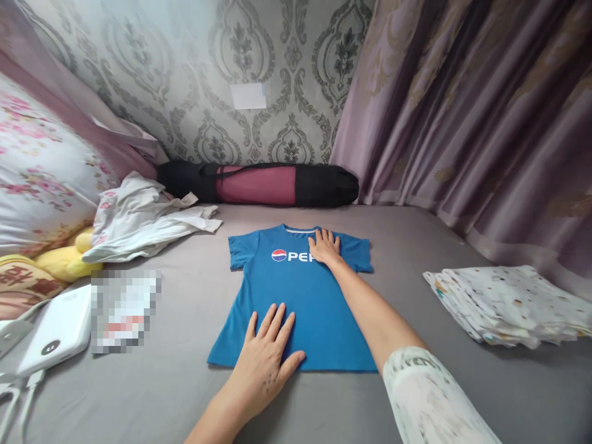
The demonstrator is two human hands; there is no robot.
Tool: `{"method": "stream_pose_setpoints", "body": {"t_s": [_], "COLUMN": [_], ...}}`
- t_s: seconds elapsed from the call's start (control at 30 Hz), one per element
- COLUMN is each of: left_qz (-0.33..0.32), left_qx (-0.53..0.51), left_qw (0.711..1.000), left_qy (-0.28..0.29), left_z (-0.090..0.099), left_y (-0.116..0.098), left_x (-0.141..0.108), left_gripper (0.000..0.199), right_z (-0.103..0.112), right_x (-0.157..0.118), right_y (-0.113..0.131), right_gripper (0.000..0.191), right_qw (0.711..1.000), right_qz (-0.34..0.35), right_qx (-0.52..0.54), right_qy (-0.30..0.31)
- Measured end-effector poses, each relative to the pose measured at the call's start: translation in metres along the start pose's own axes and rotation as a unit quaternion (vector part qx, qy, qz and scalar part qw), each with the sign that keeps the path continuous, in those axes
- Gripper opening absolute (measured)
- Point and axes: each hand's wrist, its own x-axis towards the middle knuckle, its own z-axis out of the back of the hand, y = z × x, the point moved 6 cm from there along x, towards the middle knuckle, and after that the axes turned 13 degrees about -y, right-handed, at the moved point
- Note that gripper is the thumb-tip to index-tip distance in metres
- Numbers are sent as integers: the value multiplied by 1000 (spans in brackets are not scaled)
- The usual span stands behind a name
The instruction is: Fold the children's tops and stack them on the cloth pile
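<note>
A blue T-shirt (300,296) lies spread flat, front up, with its neckline away from me and its hem towards me. Across its chest runs a round red, white and blue logo with white letters, partly covered by my hand. My left hand (266,357) rests flat on the lower left of the shirt, fingers apart, with the wrist past the hem. Reaching further, my right hand (325,246) lies on the upper chest close to the collar, its fingers spread. Neither hand grips the cloth.
The shirt is on a grey bedsheet (185,320). Folded patterned cloth (509,302) sits at right; crumpled white cloth (148,216), a yellow plush toy (65,259) and a white power bank (60,327) with cables at left. A black-and-maroon bag (256,185) lies along the wall beside purple curtains (439,111).
</note>
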Motion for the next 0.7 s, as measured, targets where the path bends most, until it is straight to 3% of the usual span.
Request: {"method": "stream_pose_setpoints", "body": {"t_s": [0.07,0.23,0.33,0.43,0.5,0.7], "left_qz": [-3,-4,31,89,106,110], "left_qx": [-5,-32,-31,9,28,46], "left_qw": [1000,999,997,990,988,989], "left_qy": [-9,-20,-58,-106,-105,-87], "left_z": [0,3,8,8,3,-8], "left_y": [0,2,12,27,33,36], "left_x": [0,0,2,3,2,-2], "left_gripper": [66,65,57,55,61,66], "right_z": [0,7,15,5,-2,-17], "right_x": [3,-1,-21,-52,-64,-38], "right_y": [-1,8,41,84,102,120], "right_gripper": [64,64,65,66,66,67], "right_qw": [1000,1000,997,977,968,975], "right_qz": [-4,-11,76,195,224,200], "right_qx": [-11,-20,-3,61,80,71], "right_qy": [-15,14,-1,63,86,65]}}
